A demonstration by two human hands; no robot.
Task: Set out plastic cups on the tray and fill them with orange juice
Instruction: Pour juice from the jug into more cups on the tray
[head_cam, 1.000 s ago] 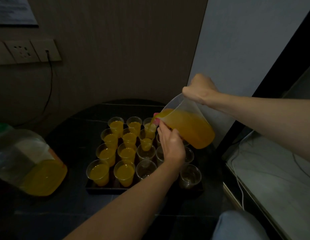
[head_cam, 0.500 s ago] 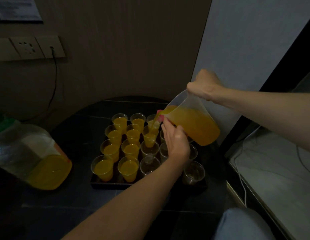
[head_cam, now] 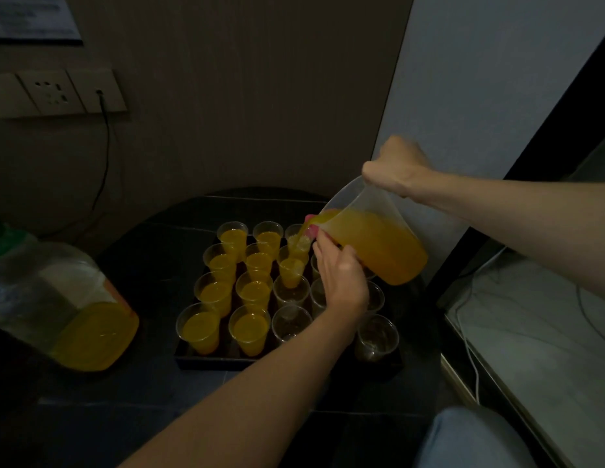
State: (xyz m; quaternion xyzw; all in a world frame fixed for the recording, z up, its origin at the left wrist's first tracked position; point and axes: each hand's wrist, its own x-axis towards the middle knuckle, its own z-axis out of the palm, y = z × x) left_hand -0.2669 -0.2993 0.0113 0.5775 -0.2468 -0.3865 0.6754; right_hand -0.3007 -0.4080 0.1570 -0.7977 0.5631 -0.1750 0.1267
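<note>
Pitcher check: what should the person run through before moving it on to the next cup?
1. Right hand grips the pitcher at its top: ok.
2. Left hand has its fingers touching the spout end: ok.
3. Pour lands inside the far cup: ok.
4. That cup is full enough: cannot tell, the fingers partly hide it.
5. Enough juice in the pitcher: ok.
6. Empty cup waiting on the tray: ok.
</note>
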